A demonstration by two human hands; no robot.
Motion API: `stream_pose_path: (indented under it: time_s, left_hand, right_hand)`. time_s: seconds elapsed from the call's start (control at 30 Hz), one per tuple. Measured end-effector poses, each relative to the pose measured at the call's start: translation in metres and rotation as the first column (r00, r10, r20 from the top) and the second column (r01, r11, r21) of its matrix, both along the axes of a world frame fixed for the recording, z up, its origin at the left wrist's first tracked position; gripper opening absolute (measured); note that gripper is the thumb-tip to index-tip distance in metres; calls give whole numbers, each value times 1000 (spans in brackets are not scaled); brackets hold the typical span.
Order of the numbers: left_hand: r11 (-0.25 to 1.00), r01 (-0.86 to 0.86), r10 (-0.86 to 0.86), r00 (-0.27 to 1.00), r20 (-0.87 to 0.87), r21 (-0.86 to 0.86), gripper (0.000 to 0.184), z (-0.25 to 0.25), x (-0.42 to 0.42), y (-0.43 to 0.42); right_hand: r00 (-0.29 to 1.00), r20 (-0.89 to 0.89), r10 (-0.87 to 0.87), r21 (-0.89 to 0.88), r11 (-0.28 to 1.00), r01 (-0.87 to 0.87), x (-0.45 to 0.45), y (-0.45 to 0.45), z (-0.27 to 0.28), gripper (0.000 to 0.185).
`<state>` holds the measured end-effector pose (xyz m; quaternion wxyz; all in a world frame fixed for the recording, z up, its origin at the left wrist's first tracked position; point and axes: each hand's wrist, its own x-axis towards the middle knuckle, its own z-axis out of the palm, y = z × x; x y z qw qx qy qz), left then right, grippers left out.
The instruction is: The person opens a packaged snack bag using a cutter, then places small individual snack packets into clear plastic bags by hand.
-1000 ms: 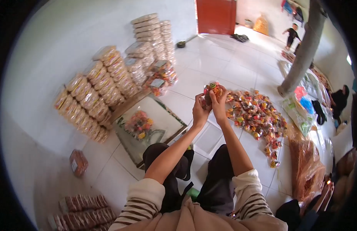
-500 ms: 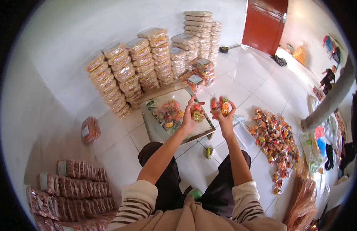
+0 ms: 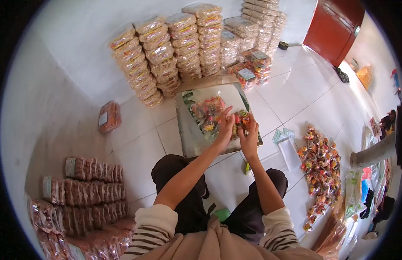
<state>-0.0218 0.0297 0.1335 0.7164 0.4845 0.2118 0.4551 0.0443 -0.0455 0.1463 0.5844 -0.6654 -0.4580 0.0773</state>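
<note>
Both hands are together over the right part of a low table [image 3: 190, 149]. My right hand [image 3: 249, 138] curls its fingers around small clear packets of red, orange and green pieces [image 3: 242, 118]. My left hand [image 3: 226, 130] is close beside it, index finger raised, its inner side against the same packets; its grip is partly hidden. Just left of my hands, a clear plastic bag holding similar colourful packets [image 3: 205, 112] lies on the table. What exactly the packets contain is too small to tell.
A heap of small colourful packets [image 3: 320, 164] lies on the tiled floor at the right, near a stack of clear bags [image 3: 289, 154]. Tall stacks of bagged snacks [image 3: 188, 47] line the wall. Reddish-brown packs [image 3: 95, 190] are piled at the lower left. A green-yellow object [image 3: 247, 168] sits before the table.
My hands have come down from above the table's right edge and closed together around the packets. The camera view has shifted, so the room's things appear displaced.
</note>
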Motion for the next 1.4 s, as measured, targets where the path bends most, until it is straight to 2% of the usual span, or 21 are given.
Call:
stream_pose_path:
  time_s: [0.13,0.23,0.3,0.33,0.4,0.5,0.53,0.6,0.7,0.8,0.93,1.0,1.07,1.13,1.2,1.23,1.27,1.3,1.33,1.37,1.4]
  left_hand:
    - [987,75,-66,995,69,-144,35,-3,-9,2]
    - [988,90,-81,994,73,-126,36,-9,-21,8]
    - [991,124,-128,989,71,51,39,-8,-29,8]
    - [991,122,-125,990,68,48,39,-4,-34,7]
    - [906,348,-310,934,180,-242,46,2,-43,5]
    - [881,382,-300,907,295,-280,49,3,-48,8]
    - [884,375,-293,909,296,-280,49,4,-48,9]
    - [963,128,-121,992,47,-236,62,6,-49,8]
    - [987,53,-58,998,-28,-154,73,8,-54,7]
    - [966,161,-175,983,-51,-201,67,4,-56,4]
    - [961,182,-182,983,17,-206,67,-6,-43,-8]
    - [991,127,-127,992,10,-30,67,-4,-35,-10]
    - [989,147,-147,989,-6,-15,68,3,-31,-13]
    - [986,169,-169,985,-26,-2,69,8,-29,-17]
    - [964,245,-232,965,122,-107,69,7,-24,-22]
    - [928,260,-247,966,83,-268,70,3,-25,-22]
    - [925,270,-258,963,80,-268,70,-9,-26,-20]
    - [997,75,-71,987,-142,26,73,-31,-26,-13]
    - [933,-66,176,941,-288,353,75,-36,-29,-11]
    - [815,-77,354,851,-388,574,78,-45,-42,-19]
    - [816,-60,342,852,-397,575,78,-54,-49,-36]
  right_hand:
    - [994,3,107,-94,990,-106,2,8,-8,69]
    - [965,13,261,-111,960,-258,-5,6,-3,102]
    - [965,60,255,-123,961,-246,-6,6,-1,103]
    - [963,113,244,-130,965,-229,-6,7,0,104]
    - [969,112,218,-130,970,-204,-8,11,-3,100]
    - [978,158,138,-67,989,-129,-19,15,1,93]
    - [972,184,144,-41,989,-139,-22,17,3,92]
    - [966,209,152,-16,988,-152,-28,19,4,90]
    - [962,191,196,-54,981,-189,-33,19,-1,91]
    - [968,168,187,-51,982,-181,-30,16,-6,91]
    - [977,172,127,-77,990,-116,-26,5,-7,91]
    - [981,178,78,-62,996,-68,-24,0,-3,91]
    - [961,277,17,5,1000,-20,-20,-2,5,90]
    - [966,258,11,11,1000,-14,-16,-7,7,89]
    - [948,307,-79,28,997,74,-11,-16,7,87]
    - [945,299,-134,27,991,132,-11,-24,12,84]
    - [944,297,-145,27,989,143,-7,-30,6,84]
    - [960,146,-241,89,969,230,0,-36,-6,81]
    - [946,-14,-323,137,937,322,4,-42,-17,79]
    - [922,-244,-299,190,918,348,6,-52,-30,71]
    - [916,-253,-312,187,913,363,6,-61,-51,71]
